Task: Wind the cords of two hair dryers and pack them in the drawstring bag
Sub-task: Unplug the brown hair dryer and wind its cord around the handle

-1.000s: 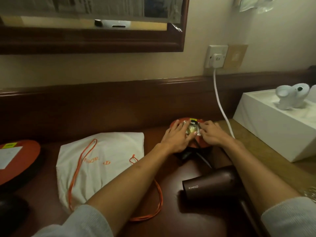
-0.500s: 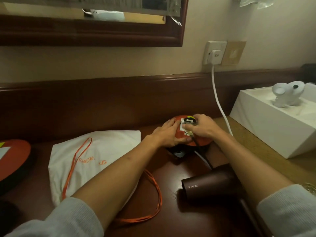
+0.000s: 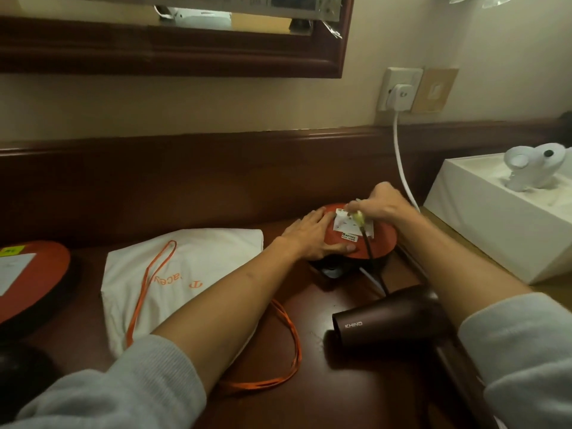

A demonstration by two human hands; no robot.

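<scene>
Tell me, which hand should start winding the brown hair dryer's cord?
Probably the right hand. It already pinches the plug of the dark cord that seems to lead to the brown hair dryer. The left hand lies flat on the red reel, steadying it.

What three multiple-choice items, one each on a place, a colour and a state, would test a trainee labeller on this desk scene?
1. Where does the drawstring bag lie?
A. left of the red cord reel
B. on the white box
C. under the hair dryer

2. What colour is the bag's drawstring?
A. white
B. orange
C. black

3. What is the right hand doing?
A. resting flat
B. holding the bag
C. pinching a plug above the reel

Answers: 1 A, the bag lies flat left of the reel; 2 B, orange loops trail over the desk; 3 C, the plug is lifted, its dark cord running to the brown hair dryer, while the left hand presses on the reel.
</scene>
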